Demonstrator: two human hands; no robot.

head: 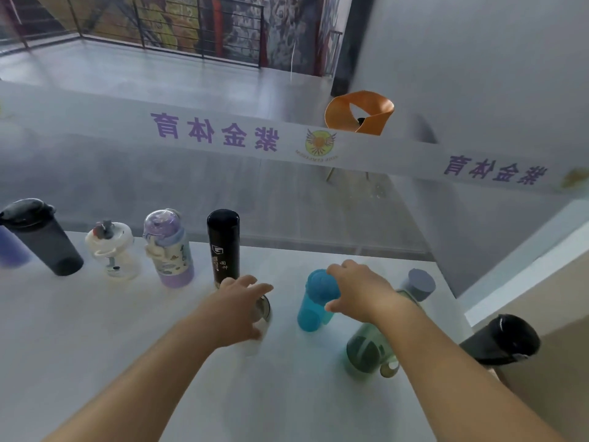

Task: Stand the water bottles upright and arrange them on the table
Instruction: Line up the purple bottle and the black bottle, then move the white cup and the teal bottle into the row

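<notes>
Two hands are working mid-frame: my left hand [241,309] is gripping a pale bottle [258,327], my right hand [360,291] is clasping the blue bottle [315,301]. I'm judging both are heading next beside the black flask [223,247] in the upper-left row.

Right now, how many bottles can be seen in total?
9. Back row from the left: purple, dark grey, white, lilac, black. Under the hands: pale one, blue. Right: green, black at the edge. More may be off-frame.
</notes>
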